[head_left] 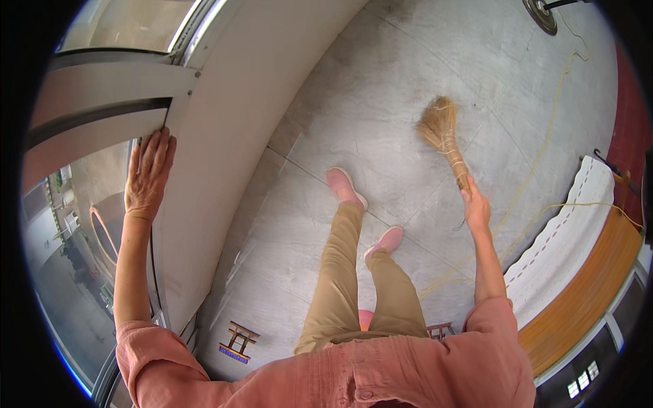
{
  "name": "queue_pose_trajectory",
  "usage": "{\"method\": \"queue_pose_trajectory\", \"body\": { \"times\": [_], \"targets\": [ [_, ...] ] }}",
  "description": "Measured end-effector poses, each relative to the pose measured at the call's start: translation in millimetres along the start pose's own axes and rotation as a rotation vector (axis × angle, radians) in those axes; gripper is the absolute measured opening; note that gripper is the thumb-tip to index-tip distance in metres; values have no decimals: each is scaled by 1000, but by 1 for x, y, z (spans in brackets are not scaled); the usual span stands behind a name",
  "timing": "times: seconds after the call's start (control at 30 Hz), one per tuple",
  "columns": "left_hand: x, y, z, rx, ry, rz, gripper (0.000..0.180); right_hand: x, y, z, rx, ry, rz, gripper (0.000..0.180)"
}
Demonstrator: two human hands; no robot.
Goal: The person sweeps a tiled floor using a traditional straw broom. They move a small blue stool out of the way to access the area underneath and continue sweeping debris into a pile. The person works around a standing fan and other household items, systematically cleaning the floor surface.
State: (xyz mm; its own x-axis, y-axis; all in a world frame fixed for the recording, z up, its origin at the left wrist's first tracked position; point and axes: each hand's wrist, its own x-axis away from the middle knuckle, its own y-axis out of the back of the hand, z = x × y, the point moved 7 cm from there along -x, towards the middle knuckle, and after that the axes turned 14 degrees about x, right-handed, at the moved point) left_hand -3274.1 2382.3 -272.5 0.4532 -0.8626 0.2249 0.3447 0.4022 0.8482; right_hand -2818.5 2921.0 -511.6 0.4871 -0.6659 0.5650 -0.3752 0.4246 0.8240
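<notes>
**Broom in right hand, left hand flat on frame**

Open concrete floor point(408, 88) ahead of and between both hands, wide room to swing. Bounded on the left by white curved wall point(224, 136) and window frame point(115, 88), glass below it. Bounded on the right, just past the right hand, by white padded edge point(564, 231) and orange wooden bench point(592, 285); red wall strip beyond.

Right hand point(476, 207) closed tight round handle end of short straw broom point(443, 136); bristle head up and ahead of the hand, pointing away, looks lifted clear of floor, cannot tell for sure. Left hand point(149, 173) open, fingers straight and together, palm flat against the frame edge, holding nothing.

Thin yellowish cord point(537, 163) trailing over floor just right of the right hand, running from far floor down toward the bench and back under the arm. Round metal fitting point(541, 13) far ahead of the right hand. Pink shoes point(347, 187) between the hands, nearer the right. Two small wooden stools point(238, 340) low, near the body, one under each arm side; right one mostly hidden.
</notes>
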Motion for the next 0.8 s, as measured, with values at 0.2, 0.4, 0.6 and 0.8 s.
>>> {"method": "queue_pose_trajectory", "body": {
  "times": [0.2, 0.4, 0.6, 0.8],
  "targets": [
    [-8, 15, 4, -12, -43, 16, 53, 15, -22, 197, 71, 495, 134, 50],
    [-6, 8, -2, -21, -72, 55, 50, -75, -7, 203, 189, 431, 110, 46],
    [-18, 19, 3, 153, -36, 59, 49, -104, 62, 67, 85, 18, -80, 49],
    [-134, 114, -8, 739, 658, -34, 54, -68, 61, 191, 25, 377, 125, 51]
  ]
}}
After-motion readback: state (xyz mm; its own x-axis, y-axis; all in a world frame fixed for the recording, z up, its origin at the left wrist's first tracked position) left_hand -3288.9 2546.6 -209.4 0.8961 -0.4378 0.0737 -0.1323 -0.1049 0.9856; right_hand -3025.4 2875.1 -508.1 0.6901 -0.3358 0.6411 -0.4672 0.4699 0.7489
